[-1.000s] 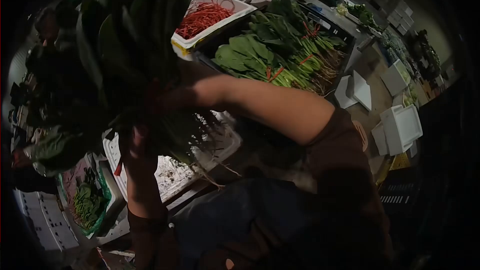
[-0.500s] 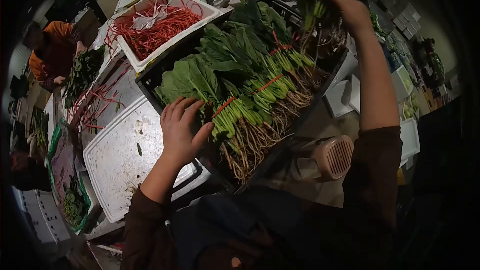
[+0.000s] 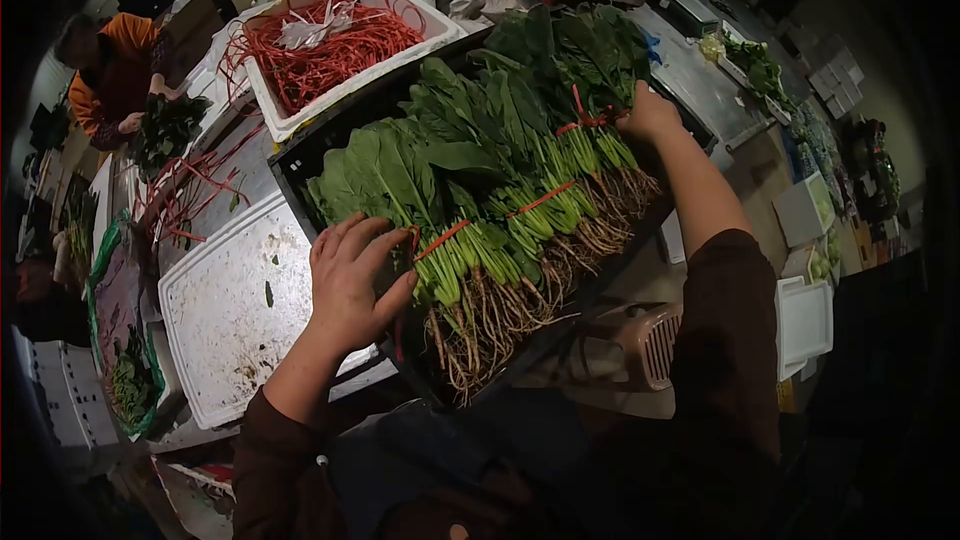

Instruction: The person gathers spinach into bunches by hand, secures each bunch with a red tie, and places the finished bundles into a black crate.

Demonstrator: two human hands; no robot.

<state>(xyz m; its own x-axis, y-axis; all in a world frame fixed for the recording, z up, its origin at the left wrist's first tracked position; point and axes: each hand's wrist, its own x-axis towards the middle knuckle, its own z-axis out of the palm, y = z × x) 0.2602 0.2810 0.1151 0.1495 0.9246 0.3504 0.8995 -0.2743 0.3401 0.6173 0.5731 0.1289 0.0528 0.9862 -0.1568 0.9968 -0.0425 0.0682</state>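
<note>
No legible writing; hands (image 3: 352, 275) on spinach bundles (image 3: 480, 190).

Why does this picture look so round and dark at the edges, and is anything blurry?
Head view: a fisheye lens bends straight edges, like the white tray, and leaves black corners. Light falls brightest on the spinach bunches and the left hand; the right hand is sharp too. The person's dark clothing at the bottom is lost in shadow.

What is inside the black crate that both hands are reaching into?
The black crate holds tied bunches of leafy greens with their roots facing the person. The left hand rests on the nearest bunch and the right hand on the farthest. The crate's bottom is covered by the greens.
</note>
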